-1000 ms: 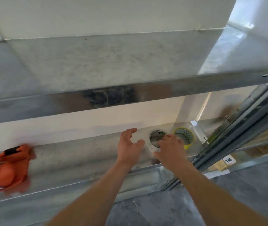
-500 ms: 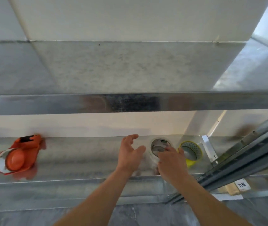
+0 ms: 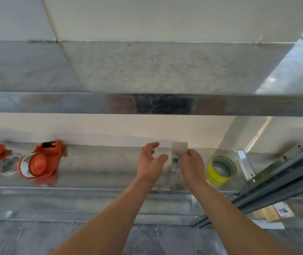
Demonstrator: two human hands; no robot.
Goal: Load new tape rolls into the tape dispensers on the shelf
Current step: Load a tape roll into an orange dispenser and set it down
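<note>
Head view: R hand (image 3: pixel 191 166) fingers pinch clear roll (image 3: pixel 179 150) edge-on, seemingly just over shelf (image 3: pixel 101 168). L hand (image 3: pixel 150 162) fingers wide, empty, at its 9 o'clock. Yellow roll (image 3: pixel 220 170) at 3; nearest dispenser (image 3: pixel 45 159) far off at 9. Clear roll prob. light, stiff, slick: grip thru core + rim.

Both bare forearms reach forward side by side, the left hand (image 3: pixel 150 162) open with fingers loosely spread and thumb angled toward the right hand (image 3: pixel 193 167), whose curled fingers pinch a clear tape roll (image 3: pixel 179 150) just beside it.
</note>
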